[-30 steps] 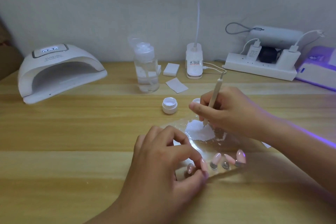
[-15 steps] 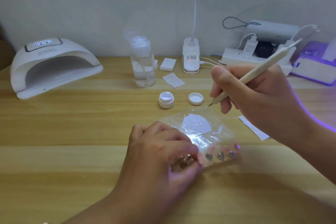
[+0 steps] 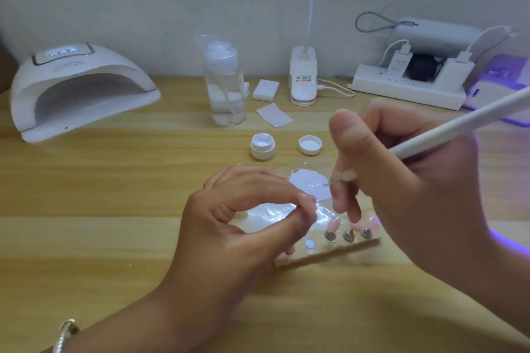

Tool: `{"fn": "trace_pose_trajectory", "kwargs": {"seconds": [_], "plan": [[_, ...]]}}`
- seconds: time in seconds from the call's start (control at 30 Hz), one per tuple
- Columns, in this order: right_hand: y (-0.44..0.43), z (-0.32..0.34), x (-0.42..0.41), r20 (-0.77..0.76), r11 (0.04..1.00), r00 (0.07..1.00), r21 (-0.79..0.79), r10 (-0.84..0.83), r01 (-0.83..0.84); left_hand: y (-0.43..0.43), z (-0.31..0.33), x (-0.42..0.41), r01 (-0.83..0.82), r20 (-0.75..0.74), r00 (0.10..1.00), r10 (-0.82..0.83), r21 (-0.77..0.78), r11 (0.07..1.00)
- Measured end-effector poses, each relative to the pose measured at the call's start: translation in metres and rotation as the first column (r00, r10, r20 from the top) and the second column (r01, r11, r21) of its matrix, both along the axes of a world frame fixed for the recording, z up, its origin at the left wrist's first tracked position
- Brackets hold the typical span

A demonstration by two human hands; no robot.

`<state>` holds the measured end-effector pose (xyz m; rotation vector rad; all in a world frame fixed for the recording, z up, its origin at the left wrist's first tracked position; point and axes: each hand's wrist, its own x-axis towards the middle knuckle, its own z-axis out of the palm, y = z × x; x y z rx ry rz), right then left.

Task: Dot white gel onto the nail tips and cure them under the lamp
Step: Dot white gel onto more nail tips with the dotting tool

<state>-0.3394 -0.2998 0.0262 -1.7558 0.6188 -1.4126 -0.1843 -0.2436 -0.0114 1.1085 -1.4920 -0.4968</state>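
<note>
**Head view, gel pick-up.** The left hand (image 3: 246, 223) hovers over the near-left part of the clear palette (image 3: 269, 216). Its thumb and forefinger are curled into a ring and pinch the held nail tip (image 3: 308, 205), which is small, pinkish and largely covered by the fingertips. The right hand (image 3: 401, 180) grasps the dotting pen (image 3: 459, 126) in a writing grip, with the shaft slanting up and to the right. The fine point of the pen sits at the right edge of the white gel patch (image 3: 307, 182) on the palette (contact cannot be confirmed). Along the near edge of the palette stand the mounted nail tips (image 3: 348, 233), three in a row, with a bare white mount (image 3: 309, 243) to their left.

Behind the palette on the wooden surface (image 3: 86, 195) are the open gel jar (image 3: 262, 146) and, just to its right, its lid (image 3: 309, 145). The curing lamp (image 3: 77, 89) sits at far left, well apart from the palette, with its opening facing the viewer. Further back are a pump bottle (image 3: 225, 86), a pad stack (image 3: 266, 90), a loose wipe (image 3: 274, 114) and a power strip (image 3: 407, 89). A bracelet (image 3: 66, 332) circles the left wrist.
</note>
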Motion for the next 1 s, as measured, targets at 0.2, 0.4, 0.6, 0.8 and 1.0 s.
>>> {"fn": "trace_pose_trajectory", "kwargs": {"seconds": [0.2, 0.4, 0.6, 0.8, 1.0], "plan": [[-0.002, -0.005, 0.014, 0.01, 1.0, 1.0, -0.009, 0.006, -0.006, 0.0, -0.001, 0.001, -0.039, 0.034, 0.999, 0.039, -0.025, 0.999], [-0.006, -0.004, 0.014, -0.011, 1.0, 1.0, -0.026, 0.004, -0.004, -0.001, -0.002, 0.002, -0.071, 0.077, 0.994, 0.074, -0.051, 0.996], [-0.006, -0.006, 0.015, -0.053, 0.999, 0.998, -0.051, -0.014, 0.012, 0.0, -0.001, 0.001, -0.085, 0.115, 0.989, 0.093, -0.071, 0.994], [-0.004, -0.005, 0.015, -0.065, 0.999, 0.998, -0.045, -0.021, 0.018, 0.002, -0.001, 0.0, -0.08, 0.129, 0.988, 0.088, -0.066, 0.995], [-0.004, -0.005, 0.014, -0.084, 0.999, 0.996, -0.044, -0.024, 0.02, 0.001, -0.002, 0.001, -0.091, 0.136, 0.986, 0.1, -0.073, 0.993]]}}
